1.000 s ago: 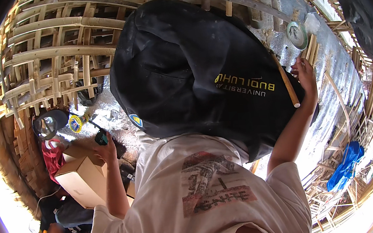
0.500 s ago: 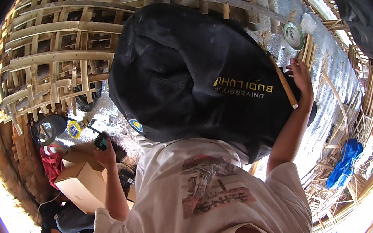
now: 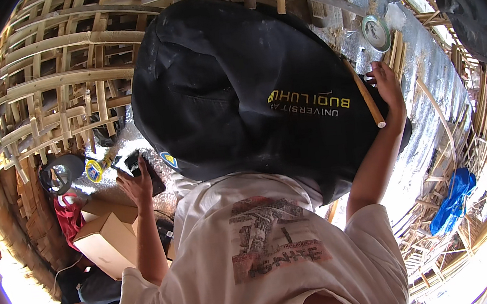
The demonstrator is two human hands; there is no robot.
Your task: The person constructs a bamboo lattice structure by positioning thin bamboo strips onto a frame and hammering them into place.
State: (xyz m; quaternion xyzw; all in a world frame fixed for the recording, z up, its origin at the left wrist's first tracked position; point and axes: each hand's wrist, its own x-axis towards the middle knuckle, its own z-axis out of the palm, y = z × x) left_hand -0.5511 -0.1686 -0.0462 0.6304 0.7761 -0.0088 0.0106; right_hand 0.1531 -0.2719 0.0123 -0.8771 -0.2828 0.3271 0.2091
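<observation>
White shirt: the wearer's white shirt (image 3: 285,213), with a faded print, is filling the foreground, a bare forearm reaching out on either side.
Black cloth: the bulky black cloth (image 3: 209,108) is spreading in front of the shirt, bearing yellow and white lettering and a small round badge near its left edge.
Left hand: the left hand (image 3: 136,184) is gripping a small dark device (image 3: 133,162) between thumb and fingers, left of the black cloth.
Dark flat object: a dark flat object (image 3: 156,182) is showing just beside that hand, its kind unclear.
Right hand: the right hand (image 3: 387,83) is resting partly open along the right edge of the black cloth, its fingers loosely bent.
Wooden stick: a wooden stick (image 3: 366,95) is lying aslant on the cloth, just beside the right fingertips.
Left side: an open cardboard box (image 3: 107,240), a red bag (image 3: 67,218) and a yellow round item (image 3: 96,170) are sitting near the left arm.
Right side: a green-rimmed round object (image 3: 375,34) is lying beyond the right hand; a blue cloth (image 3: 453,201) is bunching up farther right.
Backdrop: a bamboo lattice (image 3: 64,82) is standing at the upper left.
</observation>
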